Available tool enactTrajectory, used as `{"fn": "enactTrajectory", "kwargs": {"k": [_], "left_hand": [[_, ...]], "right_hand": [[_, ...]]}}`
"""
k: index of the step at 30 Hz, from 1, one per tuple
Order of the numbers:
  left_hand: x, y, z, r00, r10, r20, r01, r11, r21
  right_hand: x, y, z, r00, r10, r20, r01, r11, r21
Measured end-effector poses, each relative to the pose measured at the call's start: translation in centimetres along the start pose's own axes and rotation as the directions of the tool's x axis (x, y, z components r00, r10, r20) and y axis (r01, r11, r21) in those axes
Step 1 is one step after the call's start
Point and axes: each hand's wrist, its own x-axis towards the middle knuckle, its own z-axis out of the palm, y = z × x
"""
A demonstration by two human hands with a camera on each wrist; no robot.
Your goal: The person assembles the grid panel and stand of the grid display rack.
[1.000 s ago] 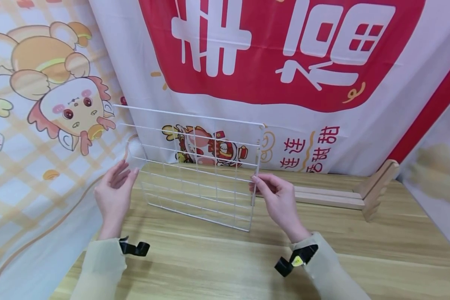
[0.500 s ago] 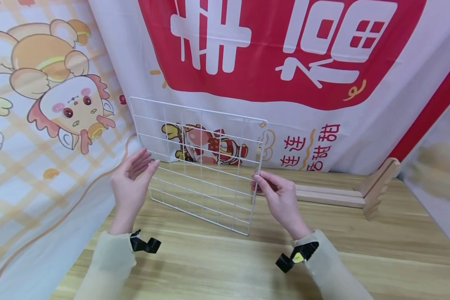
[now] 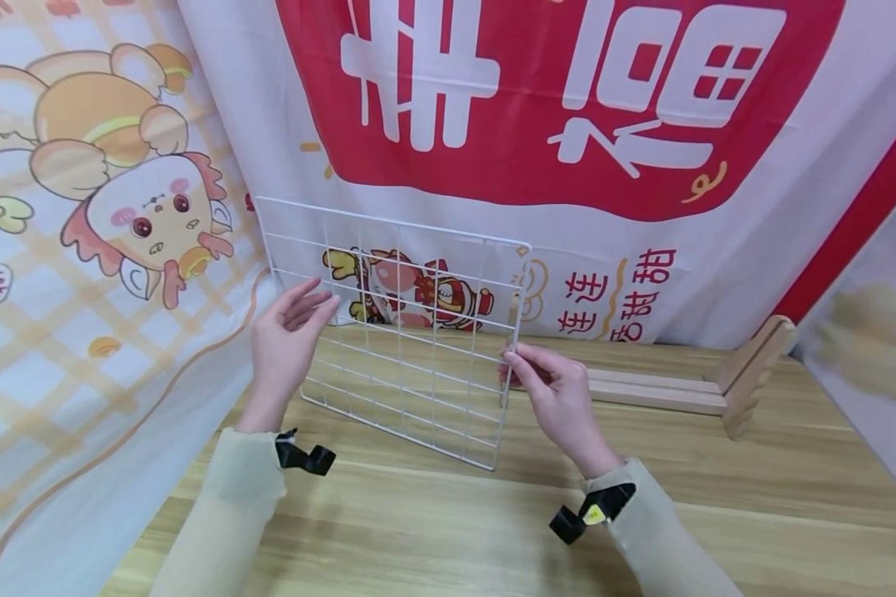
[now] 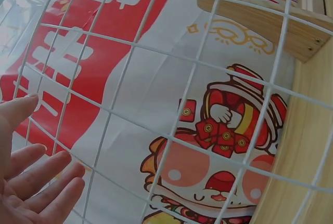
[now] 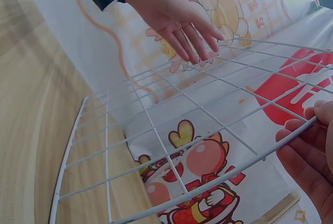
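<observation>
A white wire grid panel (image 3: 399, 222) stands upright on the wooden table, leaning back a little. My right hand (image 3: 556, 398) pinches its right edge wire between thumb and fingers; the right wrist view shows these fingers (image 5: 299, 159) at the frame wire. My left hand (image 3: 287, 344) is raised before the panel's left part, fingers loosely extended and thumb apart. In the left wrist view, the left hand (image 4: 41, 182) shows an open palm beside the mesh and holds nothing.
Behind the panel, at the right, a wooden rack lies on the table (image 3: 448, 531), with a long base bar (image 3: 657, 391) and a notched upright (image 3: 757, 377). Printed cloth (image 3: 448, 178) hangs at the back. Another patterned cloth (image 3: 45, 332) bounds the left side.
The left hand has moved right and slightly up, from beside the panel's left edge to before its mesh. The panel's left side has shifted right and angled differently; the right hand keeps its pinch.
</observation>
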Motion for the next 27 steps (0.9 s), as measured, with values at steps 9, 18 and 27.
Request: {"fn": "enactTrajectory", "kwargs": {"k": [9,18,27], "left_hand": [[1.6,0.5,0.5,0.997,-0.081,0.012,0.081,0.983,-0.163],[1.8,1.0,0.1,0.995,-0.102,-0.007,0.098,0.971,-0.218],[0.9,1.4,-0.8,0.991,-0.130,0.015,0.130,0.974,-0.186]], "right_hand": [[0.0,0.2,0.0,0.999,-0.040,-0.002,0.040,0.999,-0.009],[0.0,0.0,-0.1,0.999,-0.048,-0.012,0.048,0.998,-0.037],[-0.3,-2.5,0.2,1.000,-0.024,0.005,0.024,0.999,-0.024]]}}
